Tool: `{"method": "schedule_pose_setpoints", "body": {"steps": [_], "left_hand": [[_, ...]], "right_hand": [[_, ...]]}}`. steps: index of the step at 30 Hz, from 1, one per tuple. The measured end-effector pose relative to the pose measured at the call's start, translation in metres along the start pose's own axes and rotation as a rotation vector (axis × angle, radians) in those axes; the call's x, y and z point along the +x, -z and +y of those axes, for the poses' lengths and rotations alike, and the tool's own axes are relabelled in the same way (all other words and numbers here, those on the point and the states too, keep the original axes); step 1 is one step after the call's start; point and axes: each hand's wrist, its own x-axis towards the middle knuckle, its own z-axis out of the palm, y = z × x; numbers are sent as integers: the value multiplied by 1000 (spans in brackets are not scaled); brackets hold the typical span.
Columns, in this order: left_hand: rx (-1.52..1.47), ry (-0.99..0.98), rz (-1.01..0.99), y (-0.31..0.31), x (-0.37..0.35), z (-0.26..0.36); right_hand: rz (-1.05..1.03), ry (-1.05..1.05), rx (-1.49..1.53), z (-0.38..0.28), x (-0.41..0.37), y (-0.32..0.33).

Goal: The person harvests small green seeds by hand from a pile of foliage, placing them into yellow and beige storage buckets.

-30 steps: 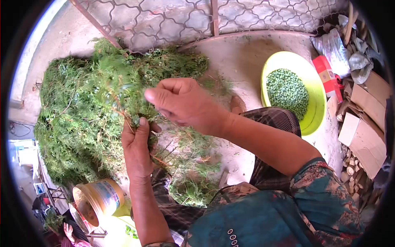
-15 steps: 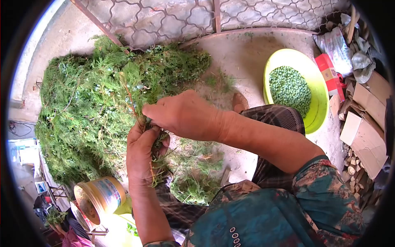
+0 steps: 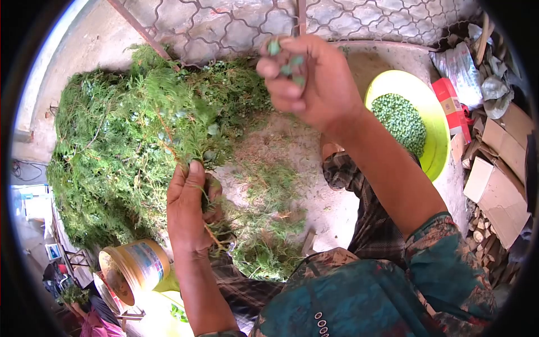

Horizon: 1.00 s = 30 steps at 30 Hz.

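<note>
My left hand (image 3: 191, 196) is closed round a leafy green sprig (image 3: 196, 149), in front of the big heap of green branches (image 3: 112, 163). My right hand (image 3: 309, 78) is raised near the wire mesh, palm turned up, its fingers curled round several small green berries (image 3: 286, 68). To the right of that hand stands a yellow-green basin (image 3: 438, 143) with a pile of green berries (image 3: 397, 121) in it. Loose sprigs (image 3: 269, 191) lie on the ground between my knees and the heap.
A metal mesh (image 3: 241, 28) runs along the top. At the right are a red box (image 3: 449, 104), cardboard (image 3: 494, 196) and stacked wood (image 3: 483, 230). A yellow bucket (image 3: 149, 264) lies tipped at the lower left, near another person's hand (image 3: 76, 309) with greenery.
My right hand has left the sprig and moved up and to the right, and berries now show in it. My left hand still holds the sprig, slightly lower.
</note>
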Motion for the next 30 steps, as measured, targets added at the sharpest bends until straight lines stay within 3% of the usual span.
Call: {"method": "schedule_pose_setpoints", "body": {"steps": [3,7,8,10,11,12,13,14,16,17,19,27,30], "left_hand": [[-242,-4,-159,10,5,-3],[-213,-54,-87,1,1,-2],[-90,-129,-82,0,2,-3],[34,-199,-79,-2,4,-9],[135,-291,-66,-2,7,-15],[235,-384,-54,-4,8,-19],[222,-355,-64,-5,8,-19],[223,-350,-67,-5,9,-22],[273,-405,-85,-5,11,-27],[275,-401,-88,-6,12,-29],[224,-412,-5,-8,13,-32],[151,-438,-65,14,27,-49],[158,-366,-51,-3,17,-31]], "right_hand": [[-55,-118,-84,13,-13,-4],[-208,-133,-320,23,-24,-13],[-209,-134,-320,24,-24,-14],[-125,274,-581,30,-21,-18],[-121,273,-583,34,-18,-19],[-194,462,-757,40,-15,-20],[-269,651,-929,44,-14,-21],[-264,647,-929,47,-17,-22],[-236,592,-1446,54,-24,-24],[-255,492,-1529,57,-25,-26],[-310,545,-1538,73,-21,-22],[-394,629,-1547,75,-33,-22],[-169,642,-1598,80,-26,-21]]}}
